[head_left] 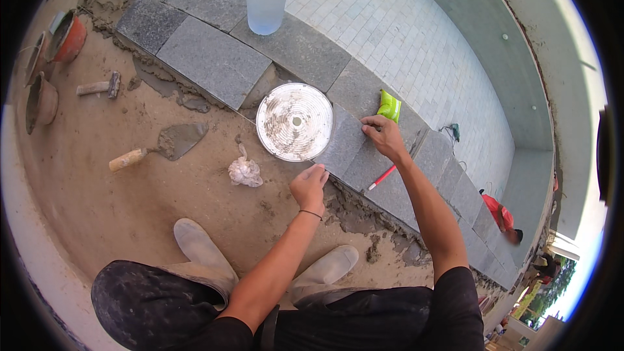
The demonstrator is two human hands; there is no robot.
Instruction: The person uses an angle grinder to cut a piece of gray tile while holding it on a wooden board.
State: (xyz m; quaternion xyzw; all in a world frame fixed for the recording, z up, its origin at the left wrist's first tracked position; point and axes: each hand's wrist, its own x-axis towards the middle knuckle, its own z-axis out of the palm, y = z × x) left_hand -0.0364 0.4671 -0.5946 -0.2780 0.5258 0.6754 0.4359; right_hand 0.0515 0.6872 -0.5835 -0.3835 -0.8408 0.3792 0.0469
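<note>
Head view: clear plastic bottle (265,13), clear-looking contents.
Orange-red round bucket (73,41): contents indistinct.
Grey rectangular stone tile (340,138): between both hands.
Left hand (308,187): curled by tile's near edge; cannot tell if holding.
Right hand (385,135): narrow pinch near far corner; likewise.

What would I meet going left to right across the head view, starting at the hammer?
Hammer, trowel, crumpled pale bag, round silvery disc, right hand, dark green tool, co-worker in red.
</note>
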